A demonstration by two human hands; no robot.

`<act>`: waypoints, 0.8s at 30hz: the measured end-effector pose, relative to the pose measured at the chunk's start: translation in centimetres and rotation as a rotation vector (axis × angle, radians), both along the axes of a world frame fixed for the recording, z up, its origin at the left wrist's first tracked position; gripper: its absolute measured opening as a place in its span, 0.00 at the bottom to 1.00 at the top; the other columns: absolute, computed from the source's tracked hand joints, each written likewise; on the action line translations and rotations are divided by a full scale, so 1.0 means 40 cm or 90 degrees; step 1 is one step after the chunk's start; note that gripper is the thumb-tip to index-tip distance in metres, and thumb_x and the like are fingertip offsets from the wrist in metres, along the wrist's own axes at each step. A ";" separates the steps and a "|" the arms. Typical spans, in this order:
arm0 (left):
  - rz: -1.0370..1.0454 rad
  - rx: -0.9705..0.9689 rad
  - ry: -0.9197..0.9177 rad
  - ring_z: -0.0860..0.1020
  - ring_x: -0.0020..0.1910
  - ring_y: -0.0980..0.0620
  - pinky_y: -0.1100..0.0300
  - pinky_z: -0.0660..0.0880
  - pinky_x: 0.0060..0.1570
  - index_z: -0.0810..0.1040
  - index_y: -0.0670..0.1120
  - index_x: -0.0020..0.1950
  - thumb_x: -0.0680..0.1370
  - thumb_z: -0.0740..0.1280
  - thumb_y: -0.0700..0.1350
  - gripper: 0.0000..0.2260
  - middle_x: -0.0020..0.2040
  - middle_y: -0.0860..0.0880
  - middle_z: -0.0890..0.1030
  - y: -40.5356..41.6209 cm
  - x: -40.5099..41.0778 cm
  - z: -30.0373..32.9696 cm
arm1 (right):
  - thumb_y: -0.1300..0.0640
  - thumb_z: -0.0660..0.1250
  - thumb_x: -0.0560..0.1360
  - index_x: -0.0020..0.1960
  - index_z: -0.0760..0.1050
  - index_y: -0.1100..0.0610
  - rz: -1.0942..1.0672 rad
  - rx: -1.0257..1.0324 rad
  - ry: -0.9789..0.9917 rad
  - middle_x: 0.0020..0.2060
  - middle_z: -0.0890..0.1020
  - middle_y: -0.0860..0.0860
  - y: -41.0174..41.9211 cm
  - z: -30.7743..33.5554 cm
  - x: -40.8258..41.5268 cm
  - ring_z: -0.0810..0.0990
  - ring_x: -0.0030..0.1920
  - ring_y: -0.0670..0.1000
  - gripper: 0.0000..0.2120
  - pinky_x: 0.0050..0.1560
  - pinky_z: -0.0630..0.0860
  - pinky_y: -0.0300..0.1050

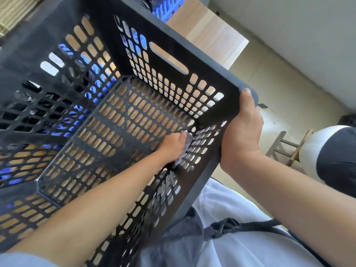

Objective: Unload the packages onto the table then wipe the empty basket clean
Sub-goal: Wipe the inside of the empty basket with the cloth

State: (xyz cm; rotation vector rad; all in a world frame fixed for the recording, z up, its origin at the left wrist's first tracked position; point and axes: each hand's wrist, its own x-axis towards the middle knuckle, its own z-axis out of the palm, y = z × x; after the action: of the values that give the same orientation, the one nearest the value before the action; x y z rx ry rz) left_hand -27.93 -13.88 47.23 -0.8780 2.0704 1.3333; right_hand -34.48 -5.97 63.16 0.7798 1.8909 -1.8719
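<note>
A person wipes one empty black basket [134,116], tilted over a wooden table [212,33]; unloading looks done and cleaning is under way, by the look of it. One left hand [173,146] presses one grey cloth [187,140] against the basket's right inner wall near the floor, fingers curled round it. One right hand [242,130] grips the right rim. One blue crate [169,6] sits far behind

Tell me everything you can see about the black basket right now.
The black basket looks like hard plastic, its walls and floor pierced by rows of rounded slots, with a long handle slot in one wall. It is empty and tilted toward the person. The right hand grips its rim at a corner; the left hand presses a grey cloth against an inner wall.
</note>
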 end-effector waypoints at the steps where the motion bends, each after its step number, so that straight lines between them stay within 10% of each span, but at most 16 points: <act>1: 0.016 0.025 -0.004 0.77 0.49 0.43 0.55 0.69 0.46 0.78 0.39 0.49 0.86 0.50 0.51 0.22 0.46 0.40 0.80 -0.002 0.003 0.007 | 0.42 0.62 0.79 0.52 0.77 0.52 0.000 0.002 0.002 0.50 0.86 0.53 0.001 0.000 0.001 0.84 0.52 0.57 0.14 0.60 0.78 0.59; 6: 0.099 0.110 0.055 0.67 0.32 0.55 0.58 0.63 0.33 0.70 0.44 0.33 0.85 0.54 0.51 0.22 0.30 0.52 0.67 -0.006 0.024 0.083 | 0.43 0.61 0.80 0.53 0.76 0.52 0.001 0.012 -0.005 0.49 0.86 0.51 0.001 0.005 0.003 0.85 0.51 0.54 0.13 0.58 0.79 0.55; 15: 0.067 0.181 0.286 0.62 0.29 0.57 0.56 0.60 0.36 0.60 0.49 0.32 0.85 0.56 0.50 0.21 0.28 0.56 0.62 -0.012 0.068 0.292 | 0.42 0.60 0.80 0.55 0.78 0.51 0.021 0.047 -0.004 0.42 0.85 0.45 0.000 0.009 -0.001 0.84 0.44 0.50 0.15 0.45 0.79 0.43; 24: 0.030 0.432 0.167 0.82 0.51 0.45 0.55 0.74 0.56 0.80 0.36 0.56 0.82 0.60 0.57 0.24 0.52 0.42 0.84 -0.117 0.061 0.357 | 0.34 0.60 0.74 0.61 0.74 0.47 0.090 0.101 -0.030 0.50 0.84 0.44 0.005 0.018 0.004 0.83 0.47 0.46 0.23 0.45 0.75 0.44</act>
State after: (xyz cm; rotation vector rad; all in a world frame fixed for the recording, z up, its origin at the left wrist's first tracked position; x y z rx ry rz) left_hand -25.49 -18.56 61.51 -0.4670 1.5771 2.0818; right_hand -34.31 -5.76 63.88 0.7117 2.0271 -1.6205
